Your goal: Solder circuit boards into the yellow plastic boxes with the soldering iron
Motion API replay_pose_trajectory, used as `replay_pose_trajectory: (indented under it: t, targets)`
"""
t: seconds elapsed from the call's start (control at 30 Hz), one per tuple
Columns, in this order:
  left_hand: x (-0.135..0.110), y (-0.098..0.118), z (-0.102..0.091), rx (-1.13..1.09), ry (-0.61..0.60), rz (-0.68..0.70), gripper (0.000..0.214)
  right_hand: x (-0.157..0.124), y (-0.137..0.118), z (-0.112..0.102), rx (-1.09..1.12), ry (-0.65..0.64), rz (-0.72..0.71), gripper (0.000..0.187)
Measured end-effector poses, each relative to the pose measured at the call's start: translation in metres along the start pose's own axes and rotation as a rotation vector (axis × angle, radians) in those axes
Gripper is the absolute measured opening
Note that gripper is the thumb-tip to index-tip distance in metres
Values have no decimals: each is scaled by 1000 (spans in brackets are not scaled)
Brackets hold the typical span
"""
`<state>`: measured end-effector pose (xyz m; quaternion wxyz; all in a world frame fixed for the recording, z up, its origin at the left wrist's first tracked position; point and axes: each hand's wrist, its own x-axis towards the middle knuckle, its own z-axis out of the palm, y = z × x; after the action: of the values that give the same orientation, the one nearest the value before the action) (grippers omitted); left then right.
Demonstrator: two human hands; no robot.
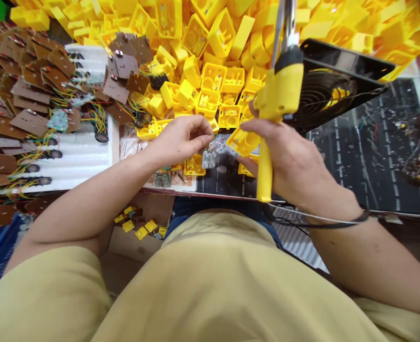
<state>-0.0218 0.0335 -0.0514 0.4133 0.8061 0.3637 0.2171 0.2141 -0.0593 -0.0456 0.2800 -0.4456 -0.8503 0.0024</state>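
Note:
My left hand (186, 137) is closed in a pinch, with thumb and forefinger together. Just below the fingertips is a small grey keypad-like part (209, 159), which seems to hang from them by a wire. My right hand (290, 156) wraps round the handle of a yellow soldering gun (281, 90), its metal shaft pointing up and away. Beside the right fingers is a tilted yellow plastic casing (244, 141); whether they touch it, I cannot tell. Under the left hand lies another open yellow casing (194, 165), and a second grey part (162, 179) sits near the table edge.
Yellow casings (220, 35) are heaped across the back. Brown circuit boards (32, 121) with wires and small speakers cover white foam (78, 156) on the left. A black fan (323, 95) stands behind my right hand. Below the edge, a cardboard box (135, 244) holds several yellow pieces.

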Motion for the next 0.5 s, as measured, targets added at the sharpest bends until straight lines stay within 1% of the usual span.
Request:
replay_pose_trajectory:
  t: [0.03, 0.1, 0.17, 0.23, 0.3, 0.37, 0.43, 0.47, 0.5]
  targets:
    - [-1, 2, -2, -24, -46, -5, 6, -6, -3, -1, 52, -20, -2, 47]
    - [-4, 8, -6, 0, -167, -20, 6, -18, -6, 5, 148, -63, -15, 46]
    - [-5, 15, -8, 124, -277, -30, 7, -28, -6, 15, 228, -91, -53, 42]
    - [-4, 22, -9, 267, -337, -32, 9, -33, -4, 23, 262, -92, -86, 41]
    - [0, 29, -8, 353, -364, -35, 10, -35, -4, 24, 257, -17, -65, 42]
    - [7, 34, -8, 382, -409, -36, 8, -35, -8, 17, 222, 120, 11, 38]
    - [16, 36, -8, 397, -467, -21, 7, -38, -13, 2, 175, 257, 55, 31]
    - [20, 37, -7, 406, -492, -10, 6, -42, -15, -6, 150, 298, 55, 27]
    - [24, 38, -5, 425, -506, 0, 6, -48, -15, -16, 127, 301, 65, 21]
